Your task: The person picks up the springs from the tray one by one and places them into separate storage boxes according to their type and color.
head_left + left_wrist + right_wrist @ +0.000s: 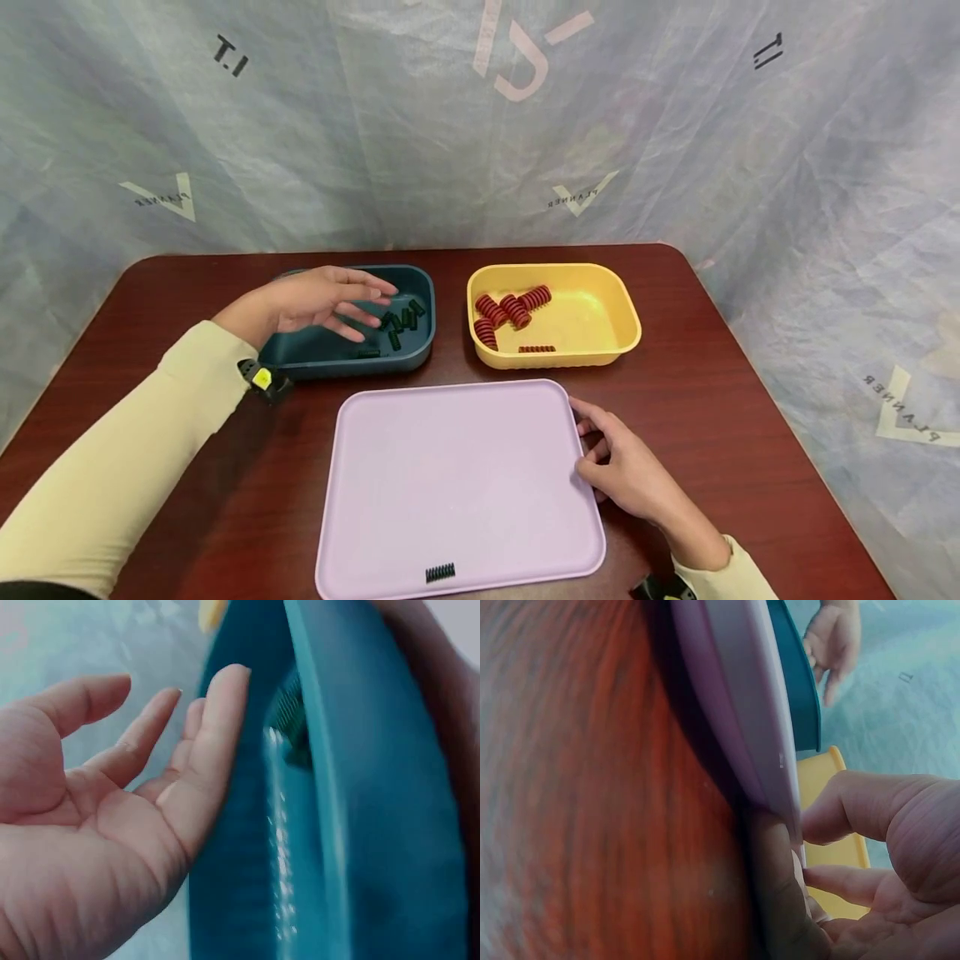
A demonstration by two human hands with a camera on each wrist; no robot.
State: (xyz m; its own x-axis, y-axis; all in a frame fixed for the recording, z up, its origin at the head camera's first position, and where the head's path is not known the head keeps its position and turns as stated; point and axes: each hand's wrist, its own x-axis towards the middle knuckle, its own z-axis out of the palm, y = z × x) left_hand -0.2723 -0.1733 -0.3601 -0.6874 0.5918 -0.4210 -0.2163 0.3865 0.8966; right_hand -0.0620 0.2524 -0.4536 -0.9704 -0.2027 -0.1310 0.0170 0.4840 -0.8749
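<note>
My left hand (322, 300) hovers over the dark teal bin (345, 367), fingers spread and loosely bent, holding nothing. Below its fingertips, several small dark green springs (405, 318) lie on the bin's floor. The left wrist view shows the palm beside the bin's wall (375, 787), with a green spring (291, 712) inside. On the other side, my right hand (626, 467) grips the right rim of a lilac tray (465, 475), thumb on the rim and fingers along and under the edge. A single dark spring (440, 572) lies near the tray's front edge.
A yellow bin (592, 321) stands at the back right, with several thick red springs (514, 311) and a thinner red one (537, 349) inside. Everything rests on a dark red wooden table (712, 400). Grey printed curtain (420, 125) hangs behind it.
</note>
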